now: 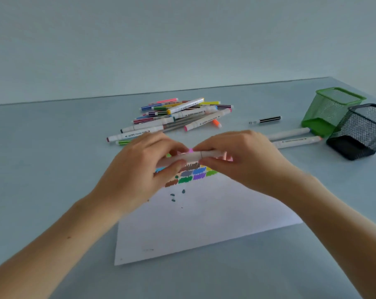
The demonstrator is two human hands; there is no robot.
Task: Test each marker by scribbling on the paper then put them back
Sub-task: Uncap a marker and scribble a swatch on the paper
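A white marker (189, 157) is being held level above the top of the paper (204, 221), with both hands gripping it at once. The left hand (139, 169) is curling its grip around the marker's left half, fingers over the barrel and thumb beneath. The right hand (243, 160) is pinching the right end, its grip clamped on the part past a thin seam line; whether that part is a cap is not clear. The paper is lying on the pale blue surface (53, 169), showing rows of colored scribbles (193, 174) just under the hands. Behind the hands a pile of markers (178, 115) is lying loose. To the right, a black striped marker (266, 120) is lying alone, two white markers (294, 138) are resting side by side, and a green mesh holder (331, 108) and a black mesh holder (361, 132) are lying tipped over.
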